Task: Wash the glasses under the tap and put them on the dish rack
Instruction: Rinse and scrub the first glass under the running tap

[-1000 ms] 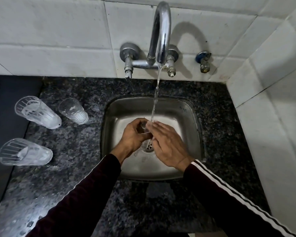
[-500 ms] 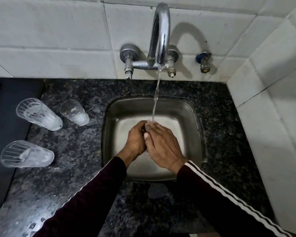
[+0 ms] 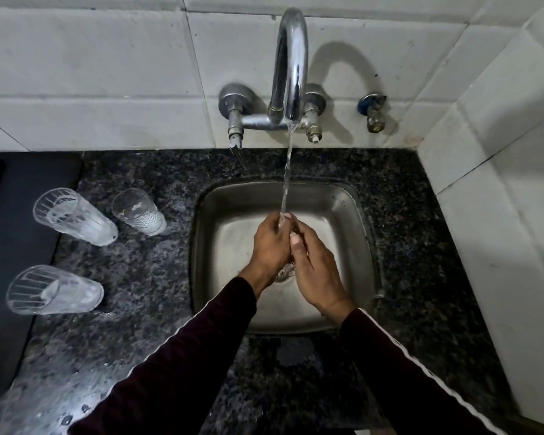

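Note:
Both my hands are pressed together over the steel sink, right under the water running from the chrome tap. My left hand and my right hand wrap a small clear glass. Only a sliver of it shows between the fingers. The stream lands on top of my fingers. Three more clear glasses stand on the left of the counter: a ribbed one, a shorter one and a ribbed one nearer to me.
The counter is wet, dark speckled granite. A dark mat lies at its left edge, under the edge of the ribbed glasses. White tiled walls close the back and right side. A small valve sticks out right of the tap.
My hands have closed tighter around the glass and shifted slightly under the stream. The glass showed more a second ago. The three glasses on the counter have not moved.

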